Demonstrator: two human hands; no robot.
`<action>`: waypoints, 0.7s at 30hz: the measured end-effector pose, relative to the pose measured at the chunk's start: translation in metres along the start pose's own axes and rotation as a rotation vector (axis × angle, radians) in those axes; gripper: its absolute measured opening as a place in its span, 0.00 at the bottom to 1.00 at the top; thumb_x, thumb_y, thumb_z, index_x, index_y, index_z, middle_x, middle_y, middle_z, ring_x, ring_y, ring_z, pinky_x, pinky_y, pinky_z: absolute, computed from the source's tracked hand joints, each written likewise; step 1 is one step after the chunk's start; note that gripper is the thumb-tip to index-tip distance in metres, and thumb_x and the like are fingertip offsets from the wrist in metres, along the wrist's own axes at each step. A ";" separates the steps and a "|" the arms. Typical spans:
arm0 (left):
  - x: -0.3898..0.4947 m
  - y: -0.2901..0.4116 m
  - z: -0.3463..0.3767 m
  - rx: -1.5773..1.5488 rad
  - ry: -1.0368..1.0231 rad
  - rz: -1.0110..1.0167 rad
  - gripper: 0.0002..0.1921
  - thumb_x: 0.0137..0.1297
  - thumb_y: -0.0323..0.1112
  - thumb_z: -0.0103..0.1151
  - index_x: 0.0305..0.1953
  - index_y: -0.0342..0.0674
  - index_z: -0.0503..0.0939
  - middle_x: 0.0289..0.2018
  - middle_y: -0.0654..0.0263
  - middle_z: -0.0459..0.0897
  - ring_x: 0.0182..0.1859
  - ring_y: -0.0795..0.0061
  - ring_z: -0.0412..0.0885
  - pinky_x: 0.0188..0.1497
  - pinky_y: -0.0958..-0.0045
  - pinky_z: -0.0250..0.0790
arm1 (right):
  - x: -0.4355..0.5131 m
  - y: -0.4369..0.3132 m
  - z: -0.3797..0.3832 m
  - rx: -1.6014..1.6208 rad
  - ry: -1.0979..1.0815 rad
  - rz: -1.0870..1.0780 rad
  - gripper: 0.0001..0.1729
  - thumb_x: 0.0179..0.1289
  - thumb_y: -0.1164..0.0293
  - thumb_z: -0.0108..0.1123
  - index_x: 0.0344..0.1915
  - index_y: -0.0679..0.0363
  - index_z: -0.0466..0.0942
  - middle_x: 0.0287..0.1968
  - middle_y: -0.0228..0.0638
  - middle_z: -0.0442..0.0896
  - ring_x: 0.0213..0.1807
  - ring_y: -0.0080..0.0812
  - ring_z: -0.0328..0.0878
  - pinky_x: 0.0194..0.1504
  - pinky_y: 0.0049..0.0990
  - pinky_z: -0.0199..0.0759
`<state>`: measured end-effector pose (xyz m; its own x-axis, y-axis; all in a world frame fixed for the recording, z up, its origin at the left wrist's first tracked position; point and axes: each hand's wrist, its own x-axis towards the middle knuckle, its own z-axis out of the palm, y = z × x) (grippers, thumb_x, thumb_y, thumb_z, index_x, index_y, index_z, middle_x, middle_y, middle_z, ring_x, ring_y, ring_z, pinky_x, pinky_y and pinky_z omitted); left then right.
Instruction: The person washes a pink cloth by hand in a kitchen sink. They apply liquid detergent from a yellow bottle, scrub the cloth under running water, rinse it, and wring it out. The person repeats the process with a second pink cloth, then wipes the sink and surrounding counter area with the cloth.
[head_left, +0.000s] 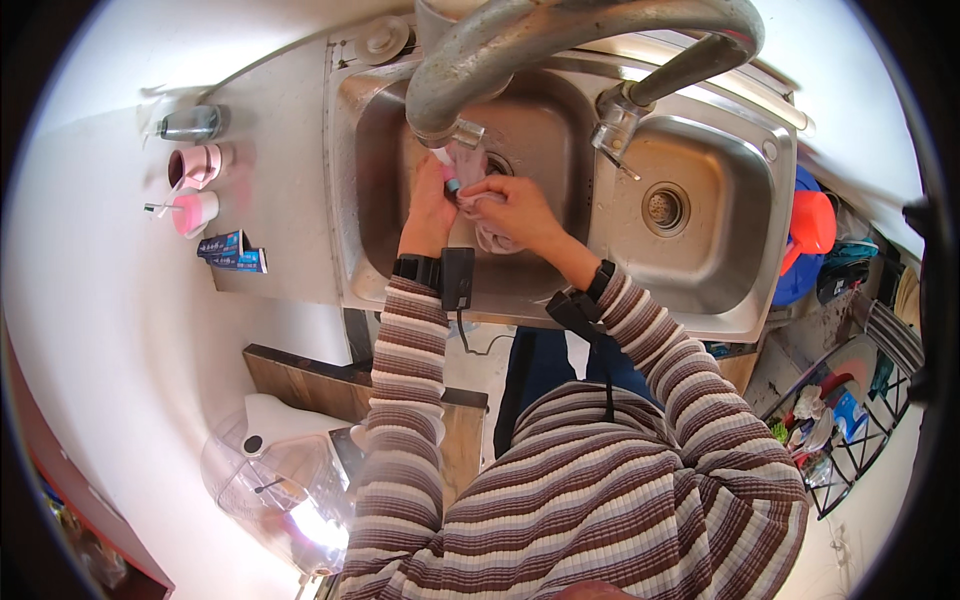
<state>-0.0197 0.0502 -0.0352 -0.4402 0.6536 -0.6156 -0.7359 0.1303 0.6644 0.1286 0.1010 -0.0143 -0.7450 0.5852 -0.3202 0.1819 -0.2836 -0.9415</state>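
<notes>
Both hands are over the left basin (390, 225) of a stainless steel double sink. My left hand (431, 206) is closed around a small pink object (449, 177) with a blue end; its exact kind is unclear. A wet-looking, pale pink cloth (491, 234) hangs between the hands, and the fingers of my right hand (521, 214) are closed on it. Part of the cloth reaches up beneath the faucet spout (439, 131), beside my left hand. The basin's drain (497, 163) is partly covered by the cloth and my right hand.
The thick curved faucet pipe (570, 30) arches over the left basin. Right of it is a second tap (619, 124) above the right basin (690, 255). Cups (196, 166) and toothpaste tubes (232, 251) stand or lie on the left ledge. A red dipper (814, 221) is at right.
</notes>
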 end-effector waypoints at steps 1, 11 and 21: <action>0.004 0.000 -0.001 0.106 0.037 -0.003 0.22 0.67 0.53 0.52 0.45 0.38 0.73 0.40 0.61 0.79 0.43 0.67 0.80 0.42 0.64 0.77 | -0.001 0.002 -0.010 0.045 0.007 -0.050 0.13 0.58 0.72 0.55 0.40 0.63 0.83 0.32 0.36 0.85 0.31 0.23 0.81 0.36 0.24 0.75; 0.000 0.018 -0.029 0.590 0.136 0.047 0.25 0.68 0.56 0.50 0.43 0.35 0.75 0.34 0.59 0.80 0.31 0.68 0.82 0.28 0.66 0.78 | 0.039 0.013 0.000 0.256 0.054 -0.115 0.14 0.62 0.76 0.54 0.47 0.62 0.80 0.43 0.34 0.84 0.43 0.26 0.80 0.45 0.24 0.73; -0.014 0.031 -0.037 0.487 0.258 0.116 0.17 0.66 0.45 0.48 0.35 0.34 0.76 0.30 0.64 0.77 0.28 0.74 0.77 0.25 0.71 0.78 | 0.055 0.040 -0.007 -0.548 0.129 -0.231 0.18 0.53 0.78 0.58 0.45 0.51 0.82 0.45 0.37 0.82 0.49 0.41 0.77 0.48 0.35 0.73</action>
<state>-0.0551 0.0181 -0.0220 -0.6605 0.4888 -0.5699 -0.3794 0.4378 0.8151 0.0991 0.1278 -0.0700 -0.7268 0.6823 -0.0785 0.3542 0.2744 -0.8940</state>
